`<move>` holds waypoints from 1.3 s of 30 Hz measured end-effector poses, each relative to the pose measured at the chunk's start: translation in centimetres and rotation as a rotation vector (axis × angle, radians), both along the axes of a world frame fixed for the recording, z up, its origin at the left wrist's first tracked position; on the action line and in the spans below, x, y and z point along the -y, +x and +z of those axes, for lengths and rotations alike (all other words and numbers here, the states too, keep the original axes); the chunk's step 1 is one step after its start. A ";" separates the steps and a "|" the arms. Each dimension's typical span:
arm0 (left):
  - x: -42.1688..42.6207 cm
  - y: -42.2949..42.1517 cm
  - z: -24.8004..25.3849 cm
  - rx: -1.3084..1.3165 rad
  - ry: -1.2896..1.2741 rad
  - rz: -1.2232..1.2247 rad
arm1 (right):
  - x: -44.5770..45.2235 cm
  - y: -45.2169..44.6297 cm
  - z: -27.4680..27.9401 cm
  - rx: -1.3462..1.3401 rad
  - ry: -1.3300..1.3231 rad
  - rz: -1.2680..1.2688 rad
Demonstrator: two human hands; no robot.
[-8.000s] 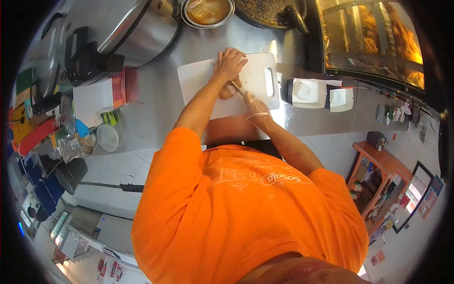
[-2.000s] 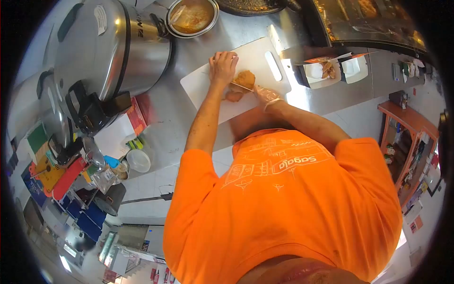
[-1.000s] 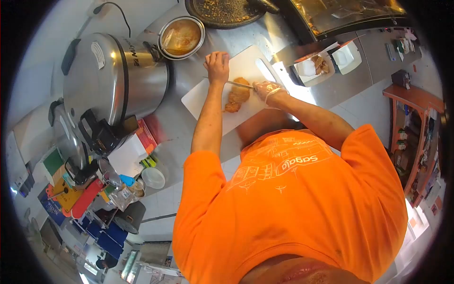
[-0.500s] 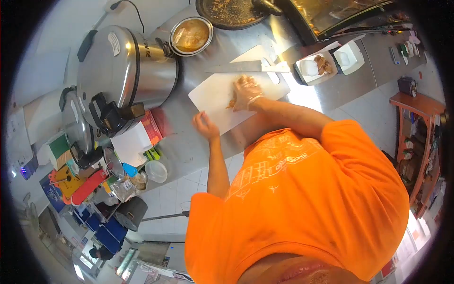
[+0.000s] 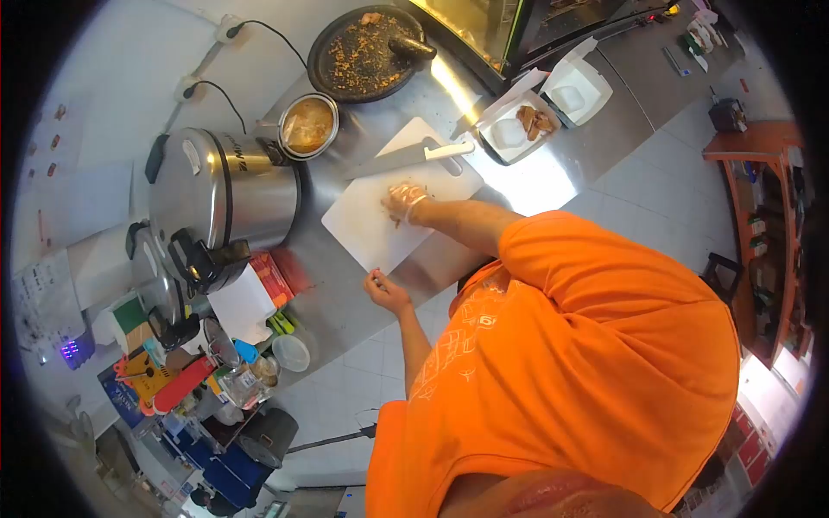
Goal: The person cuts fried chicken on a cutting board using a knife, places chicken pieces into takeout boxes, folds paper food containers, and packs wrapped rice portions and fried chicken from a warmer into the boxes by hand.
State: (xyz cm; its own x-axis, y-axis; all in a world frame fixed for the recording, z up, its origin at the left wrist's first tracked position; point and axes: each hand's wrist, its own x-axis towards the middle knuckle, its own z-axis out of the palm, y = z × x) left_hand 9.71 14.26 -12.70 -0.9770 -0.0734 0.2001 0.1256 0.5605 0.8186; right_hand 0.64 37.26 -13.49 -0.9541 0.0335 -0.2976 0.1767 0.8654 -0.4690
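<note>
Forearm (image 5: pixel 475 221) outstretched, right hand (image 5: pixel 403 204) bends over the board (image 5: pixel 357 221); left hand (image 5: pixel 389 293) curls near its corner — how firmly either grips, I can't tell.

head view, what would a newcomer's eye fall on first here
Probably the bright orange shirt, filling much of the lower right. Next, near the middle, the white cutting board, with the gloved right hand over it and a large knife lying across. The bulky steel cooker at the left also stands out.
</note>
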 end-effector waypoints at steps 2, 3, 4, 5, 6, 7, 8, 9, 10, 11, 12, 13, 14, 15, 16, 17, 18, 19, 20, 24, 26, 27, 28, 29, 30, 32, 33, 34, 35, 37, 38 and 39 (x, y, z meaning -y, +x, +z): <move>-1.2 1.6 0.4 0.008 0.013 -0.010 | -2.2 1.6 0.8 0.000 -0.214 -0.037; -1.8 2.5 0.7 0.036 0.043 0.001 | -3.2 2.2 1.0 0.008 -0.349 -0.077; -2.5 3.5 0.9 0.065 0.074 0.011 | -4.4 3.2 1.0 0.018 -0.483 -0.116; -3.4 4.5 1.1 0.096 0.111 0.018 | -5.8 4.8 1.0 -0.117 -0.542 -0.148; -4.2 5.3 0.8 0.129 0.108 -0.005 | -7.3 7.2 1.4 -0.251 -0.595 -0.179; -4.6 6.1 0.2 0.164 0.105 -0.028 | -9.0 9.6 2.2 -0.385 -0.648 -0.209; -5.6 7.0 -0.3 0.197 0.101 -0.049 | -11.2 11.9 3.4 -0.425 -0.683 -0.356; -7.1 7.8 -0.4 0.231 0.115 -0.067 | -13.7 14.2 5.3 -0.466 -0.717 -0.502; -8.8 8.7 -0.4 0.264 0.127 -0.084 | -16.5 16.4 7.1 -0.507 -0.752 -0.648; -10.7 9.4 -0.5 0.295 0.141 -0.103 | -20.5 18.5 8.1 -0.718 -0.472 -0.577; -12.8 9.8 -1.0 0.297 0.132 -0.136 | -24.4 20.5 9.1 -0.844 -0.329 -0.595; -14.9 10.1 -1.9 0.300 0.120 -0.169 | -28.3 22.2 10.1 -0.912 -0.267 -0.655; -17.1 10.2 -2.4 0.301 0.106 -0.202 | -32.0 23.7 11.0 -0.911 -0.326 -0.765; -19.8 10.2 -2.1 0.306 0.109 -0.241 | -35.3 24.9 12.2 -0.865 -0.431 -0.887; -22.9 10.2 -1.5 0.311 0.111 -0.279 | -37.8 25.9 13.8 -0.772 -0.552 -0.991; -25.8 10.0 -0.9 0.318 0.112 -0.317 | -43.5 26.4 7.5 -0.866 -0.055 -0.858; -28.2 9.5 -0.8 0.346 0.089 -0.336 | -47.0 26.0 5.7 -0.599 0.093 -0.662; -30.4 8.9 -0.7 0.374 0.069 -0.354 | -49.1 26.2 5.8 -0.329 0.235 -0.460; -32.5 8.3 -0.5 0.400 0.052 -0.373 | -50.6 26.9 5.8 -0.267 0.129 -0.587; -36.5 4.3 -4.8 0.512 0.109 -0.357 | -56.3 28.2 5.9 -0.271 -0.065 -0.924; -37.5 2.3 -5.5 0.503 0.005 -0.411 | -58.1 27.7 5.1 -0.176 0.047 -0.860; -37.6 1.4 -6.4 0.553 -0.060 -0.415 | -58.3 27.4 5.1 -0.018 0.145 -0.746; -37.6 0.5 -7.4 0.600 -0.125 -0.421 | -58.4 27.1 5.1 0.136 0.243 -0.633; -37.9 -0.2 -7.8 0.644 -0.185 -0.427 | -58.4 27.1 4.2 0.120 0.101 -0.778; -38.1 -0.4 -7.6 0.630 -0.200 -0.469 | -57.9 27.5 2.8 0.101 -0.045 -0.918; -39.6 0.4 -5.8 0.580 -0.239 -0.571 | -57.0 29.2 0.8 0.105 0.147 -0.696; -40.7 1.9 -4.4 0.549 -0.262 -0.626 | -56.8 30.1 1.9 0.085 0.143 -0.747; -40.9 2.3 -6.9 0.482 -0.271 -0.655 | -56.7 31.3 3.4 0.070 0.138 -0.793; -42.1 2.4 -9.6 0.419 -0.280 -0.677 | -57.3 33.0 4.4 0.027 0.103 -0.891; -45.9 6.5 -4.4 0.347 -0.233 -0.757 | -58.7 36.8 6.6 -0.005 0.105 -0.996; -47.5 7.1 -6.5 0.297 -0.151 -0.892 | -59.7 38.5 7.9 0.003 0.147 -1.010; -50.0 8.4 -7.3 0.414 -0.006 -0.912 | -62.2 40.6 4.9 -0.041 0.175 -1.027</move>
